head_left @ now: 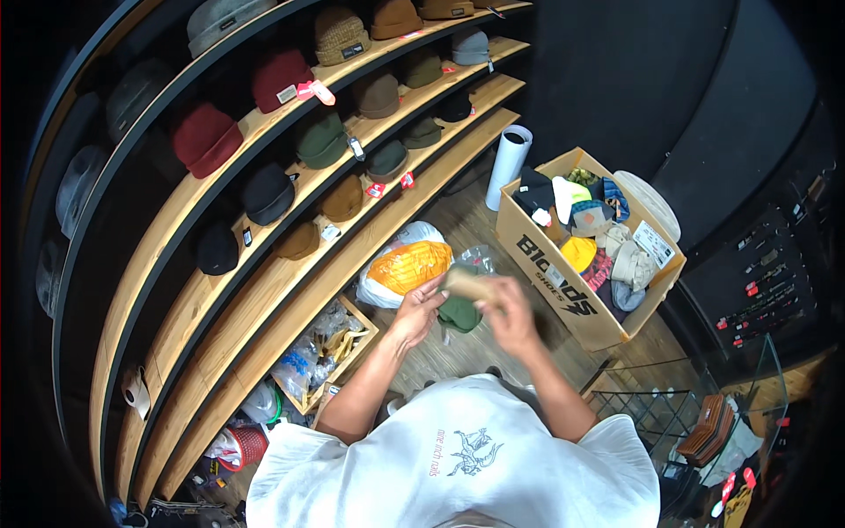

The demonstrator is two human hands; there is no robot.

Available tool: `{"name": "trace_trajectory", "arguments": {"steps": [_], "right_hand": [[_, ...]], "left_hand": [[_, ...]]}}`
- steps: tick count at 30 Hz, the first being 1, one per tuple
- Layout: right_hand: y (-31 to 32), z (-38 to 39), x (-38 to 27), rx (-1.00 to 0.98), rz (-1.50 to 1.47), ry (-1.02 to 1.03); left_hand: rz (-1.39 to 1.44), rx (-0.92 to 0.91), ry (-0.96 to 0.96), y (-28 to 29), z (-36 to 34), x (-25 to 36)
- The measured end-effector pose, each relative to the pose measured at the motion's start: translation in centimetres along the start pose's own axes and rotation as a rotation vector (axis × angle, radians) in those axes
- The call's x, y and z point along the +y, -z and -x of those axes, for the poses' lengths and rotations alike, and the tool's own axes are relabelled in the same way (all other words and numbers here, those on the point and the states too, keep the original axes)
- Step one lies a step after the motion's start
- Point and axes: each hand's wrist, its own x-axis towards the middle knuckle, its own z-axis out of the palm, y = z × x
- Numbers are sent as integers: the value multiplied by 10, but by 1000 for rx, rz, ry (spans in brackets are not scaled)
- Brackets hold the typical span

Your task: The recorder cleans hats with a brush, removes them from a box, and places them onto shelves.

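In front of my chest, above the floor, a dark green fabric hat [460, 312] hangs between my hands. My left hand [418, 312] is closed on its left edge, with thumb and fingers pinched together. On the other side, my right hand [510, 315] is closed around a tan, block-like thing [470, 285] that lies across the top of the hat. Motion blurs this hand and the tan thing, so its exact kind cannot be made out. The hat's upper part is hidden behind it.
Curved wooden shelves [255, 326] with several beanies fill the left. An open cardboard box [546, 295] full of hats stands right, beside a white roll [509, 167]. An orange-and-white plastic bag [409, 267] and a wooden crate [359, 339] lie nearer. A glass case [766, 387] is lower right.
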Motion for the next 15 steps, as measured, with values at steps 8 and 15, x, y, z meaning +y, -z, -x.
{"name": "trace_trajectory", "arguments": {"steps": [8,15], "right_hand": [[10,1,36,122,-8,-193],[14,10,82,154,116,-337]], "left_hand": [[42,-18,29,-2,-2,6],[0,-19,16,0,-2,4]]}}
